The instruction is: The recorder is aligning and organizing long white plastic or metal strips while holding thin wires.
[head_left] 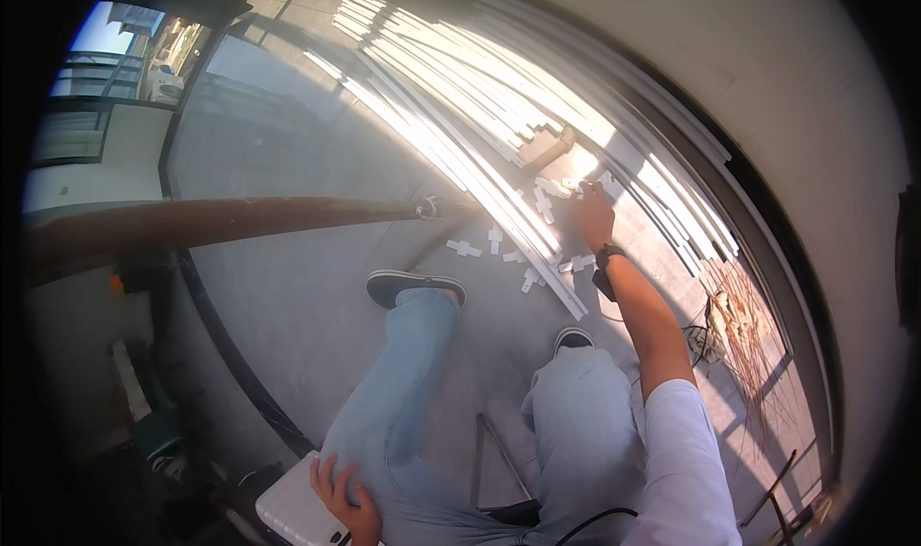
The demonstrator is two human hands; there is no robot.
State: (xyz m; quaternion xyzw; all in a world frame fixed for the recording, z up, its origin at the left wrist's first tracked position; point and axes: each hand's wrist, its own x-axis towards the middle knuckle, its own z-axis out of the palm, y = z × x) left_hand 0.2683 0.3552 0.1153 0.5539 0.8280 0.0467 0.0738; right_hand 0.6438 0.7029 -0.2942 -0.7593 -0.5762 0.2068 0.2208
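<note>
My right hand reaches forward, its fingers bent together among small white pieces in the sunlight. Glare and the hand itself hide what its fingertips hold, if anything. A dark watch is on that wrist. Just left of the hand lies a white cross-shaped piece. Similar flat crosses, such as a white cross-shaped piece, are scattered nearer my feet. Long white strips run diagonally between these pieces. My left hand rests with fingers spread on my jeans, beside the edge of a white box-like surface.
Many long white strips lie bundled farther away, and others lie along the right wall. A brown pole crosses from the left. Thin reddish-brown rods and dark cable are right of my arm. A green tool is at the lower left.
</note>
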